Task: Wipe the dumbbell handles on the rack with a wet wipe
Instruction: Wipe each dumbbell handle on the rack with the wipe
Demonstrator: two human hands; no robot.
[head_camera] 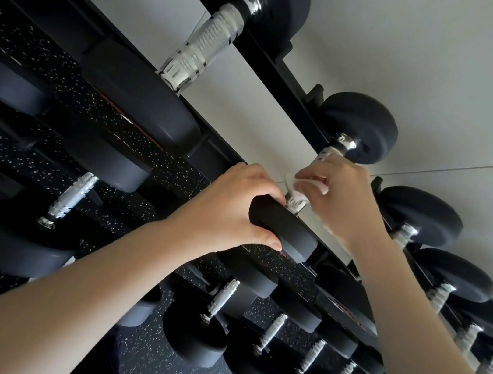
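Observation:
A black dumbbell (359,128) lies on the top tier of the black rack (289,81), its chrome handle running down towards me. My left hand (232,207) grips the near black head (283,229) of this dumbbell. My right hand (333,196) is wrapped around the handle (295,202) with a white wet wipe (292,182) pressed between fingers and metal. Most of the handle is hidden under that hand; only short chrome ends show.
A bigger dumbbell with a knurled chrome handle (202,42) sits to the left on the same tier. More dumbbells (420,216) follow to the right, and lower tiers hold several others (212,319). Behind is a white wall (447,73); below is black speckled flooring (148,364).

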